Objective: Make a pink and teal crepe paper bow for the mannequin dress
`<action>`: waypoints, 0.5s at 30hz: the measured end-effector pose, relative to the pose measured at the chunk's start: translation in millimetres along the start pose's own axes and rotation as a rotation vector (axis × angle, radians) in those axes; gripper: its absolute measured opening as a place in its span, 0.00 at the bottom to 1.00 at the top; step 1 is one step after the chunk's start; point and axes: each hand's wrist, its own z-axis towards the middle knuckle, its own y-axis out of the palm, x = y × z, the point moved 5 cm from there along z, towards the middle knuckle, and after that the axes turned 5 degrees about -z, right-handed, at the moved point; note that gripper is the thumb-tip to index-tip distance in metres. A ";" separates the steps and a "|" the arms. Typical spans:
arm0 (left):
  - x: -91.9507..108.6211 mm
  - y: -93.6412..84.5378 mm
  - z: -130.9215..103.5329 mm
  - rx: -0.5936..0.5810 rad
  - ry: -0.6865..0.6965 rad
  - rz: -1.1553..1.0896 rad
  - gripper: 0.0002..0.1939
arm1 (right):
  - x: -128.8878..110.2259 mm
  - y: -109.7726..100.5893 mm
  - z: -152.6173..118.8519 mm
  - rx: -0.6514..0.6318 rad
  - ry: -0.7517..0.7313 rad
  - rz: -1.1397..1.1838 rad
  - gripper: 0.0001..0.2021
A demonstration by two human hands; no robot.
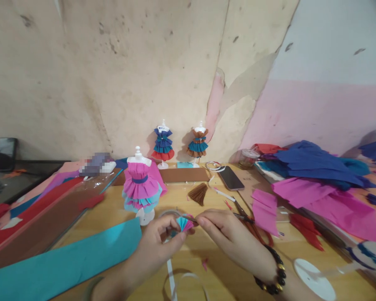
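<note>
My left hand pinches a small pleated paper fan, turquoise on one side and pink on the other. My right hand is closed on a thin dark stick-like piece that reaches across the fan's top edge; its exact kind is hard to make out. Behind my hands, a miniature dress form wears a ruffled pink and turquoise paper dress with a dark blue belt. A brown pleated paper fan lies beyond the hands. Scissors rest partly behind my right hand.
Two smaller dressed forms stand by the wall. A turquoise paper strip stretches across the left. A phone, a glass jar and stacked coloured paper are at right. A white form stand lies tipped near the front right.
</note>
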 end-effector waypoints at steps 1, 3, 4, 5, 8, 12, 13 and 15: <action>0.6 0.1 0.2 0.000 -0.002 0.001 0.09 | 1.1 0.2 0.2 0.003 0.003 -0.001 0.20; 1.2 -0.2 0.7 0.002 -0.008 0.005 0.09 | 3.8 -0.4 0.7 0.018 0.009 -0.001 0.20; 1.4 -0.6 1.1 0.002 -0.007 0.009 0.09 | 5.1 -1.4 1.0 0.029 0.014 0.003 0.20; 1.5 -1.0 1.4 0.002 -0.007 0.015 0.09 | 6.3 -3.0 1.2 0.043 0.018 0.010 0.21; 1.5 -2.6 2.4 0.017 -0.022 0.060 0.10 | 7.5 -8.7 1.4 0.048 0.027 0.034 0.21; 1.3 -4.7 3.0 0.053 -0.036 0.253 0.09 | 2.5 -12.8 0.4 -0.047 -0.003 0.019 0.21; 1.7 -4.7 2.8 0.054 -0.019 0.325 0.08 | 1.1 -13.3 0.0 -0.062 -0.014 0.012 0.21; 2.1 -3.5 2.0 0.038 0.028 0.460 0.07 | 0.1 -13.5 -0.4 -0.081 -0.022 -0.002 0.21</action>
